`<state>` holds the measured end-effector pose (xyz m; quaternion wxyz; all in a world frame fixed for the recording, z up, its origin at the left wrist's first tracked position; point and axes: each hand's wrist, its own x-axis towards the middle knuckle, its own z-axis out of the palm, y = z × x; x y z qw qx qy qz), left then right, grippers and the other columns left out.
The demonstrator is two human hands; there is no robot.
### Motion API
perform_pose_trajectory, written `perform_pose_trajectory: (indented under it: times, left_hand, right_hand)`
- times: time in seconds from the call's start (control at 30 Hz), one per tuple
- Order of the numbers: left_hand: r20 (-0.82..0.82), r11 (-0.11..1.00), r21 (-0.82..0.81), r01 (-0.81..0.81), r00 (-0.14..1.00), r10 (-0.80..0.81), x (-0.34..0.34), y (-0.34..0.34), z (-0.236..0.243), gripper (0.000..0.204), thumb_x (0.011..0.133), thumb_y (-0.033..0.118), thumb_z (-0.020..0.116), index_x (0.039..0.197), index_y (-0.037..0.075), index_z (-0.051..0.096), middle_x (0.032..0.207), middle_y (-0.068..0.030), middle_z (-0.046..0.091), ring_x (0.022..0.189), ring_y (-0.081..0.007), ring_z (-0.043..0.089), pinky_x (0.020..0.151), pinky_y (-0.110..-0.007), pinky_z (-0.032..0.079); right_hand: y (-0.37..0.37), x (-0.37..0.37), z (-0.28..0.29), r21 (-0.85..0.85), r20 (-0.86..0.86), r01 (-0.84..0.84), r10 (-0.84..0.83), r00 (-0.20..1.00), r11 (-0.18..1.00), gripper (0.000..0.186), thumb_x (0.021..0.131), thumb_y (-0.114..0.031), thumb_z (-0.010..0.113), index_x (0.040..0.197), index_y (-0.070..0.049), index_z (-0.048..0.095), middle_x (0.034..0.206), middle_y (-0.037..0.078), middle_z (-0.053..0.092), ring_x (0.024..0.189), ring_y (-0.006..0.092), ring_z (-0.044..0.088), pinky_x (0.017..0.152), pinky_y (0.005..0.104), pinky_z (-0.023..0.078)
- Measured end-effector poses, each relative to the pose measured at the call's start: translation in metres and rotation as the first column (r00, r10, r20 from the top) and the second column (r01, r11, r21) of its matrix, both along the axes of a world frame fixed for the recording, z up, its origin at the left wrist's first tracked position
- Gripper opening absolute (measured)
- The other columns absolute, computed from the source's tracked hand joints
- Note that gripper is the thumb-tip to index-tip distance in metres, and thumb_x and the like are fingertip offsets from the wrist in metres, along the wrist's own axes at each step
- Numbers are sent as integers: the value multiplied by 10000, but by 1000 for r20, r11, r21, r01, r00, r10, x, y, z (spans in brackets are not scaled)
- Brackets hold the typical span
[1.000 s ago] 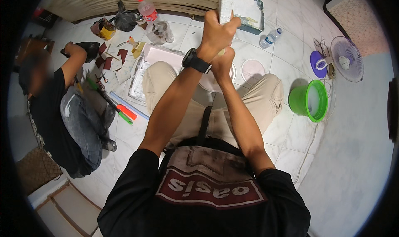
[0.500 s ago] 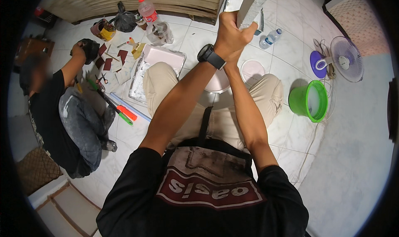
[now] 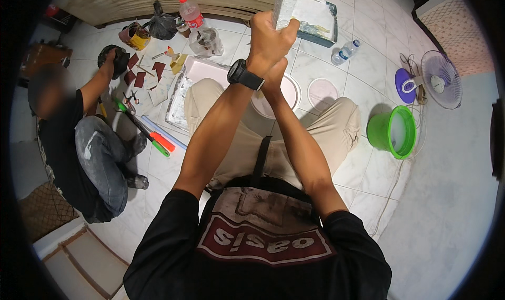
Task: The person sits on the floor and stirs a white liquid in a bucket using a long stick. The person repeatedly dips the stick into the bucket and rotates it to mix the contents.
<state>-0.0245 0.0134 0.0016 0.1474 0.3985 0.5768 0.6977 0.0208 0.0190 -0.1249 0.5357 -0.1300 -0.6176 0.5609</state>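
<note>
My left hand (image 3: 269, 41), with a black watch (image 3: 245, 76) on its wrist, is closed round the lower end of a pale grey, white-smeared flat tool or board (image 3: 285, 8). Its upper part runs out of view at the top, so its kind is unclear. My right hand (image 3: 275, 75) sits just below and against the left one; its fingers are hidden. Beneath my hands on the floor stands a round tub of pale pink paint (image 3: 290, 89). A dark paint tray (image 3: 327, 38) with white, smeared contents lies beyond them to the right.
A round pink-white lid (image 3: 322, 92), a water bottle (image 3: 345, 52), a green bucket (image 3: 392, 131) and a fan (image 3: 439, 81) stand right. Left are a pink-filled tray (image 3: 202, 69), a long-handled tool (image 3: 162, 140), sandpaper pieces (image 3: 159, 68), scissors (image 3: 131, 98) and a seated person (image 3: 73, 142).
Both hands and the grey-white tool have shifted left and slightly lower, uncovering more of the dark paint tray and the pink tub. The seated person's hand moved slightly right.
</note>
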Motion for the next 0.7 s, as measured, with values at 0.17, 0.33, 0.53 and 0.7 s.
perform_pose_trajectory:
  times: [0.17,0.33,0.53,0.7]
  left_hand:
    - [-96,985,170,13,995,3,6,19,-2,187,769,48,670,621,6,564,517,6,523,510,-55,476,472,-274,376]
    - [-79,963,241,119,992,-103,17,30,-6,172,762,58,673,628,8,576,537,4,518,473,-70,468,458,-268,363]
    - [220,952,62,300,926,-306,-6,21,-11,197,790,35,620,606,13,551,505,-3,483,391,-74,439,387,-256,317]
    - [147,991,-74,114,984,-102,-17,13,-5,254,754,114,646,581,-26,522,480,-31,492,448,-84,405,408,-295,337]
  right_hand:
    - [26,2,-2,33,35,139,-140,990,990,263,825,-180,720,836,70,638,747,83,687,695,131,613,593,322,487]
    - [40,24,9,80,155,256,-266,951,963,208,821,-145,695,798,57,653,670,109,670,633,149,613,565,335,474]
    - [19,24,1,1,356,255,-238,903,967,131,827,-39,634,804,90,640,675,143,678,628,162,606,580,361,470]
    - [1,-4,-4,-128,119,90,-75,990,988,133,844,-71,655,851,59,627,790,102,681,719,150,612,642,335,485]
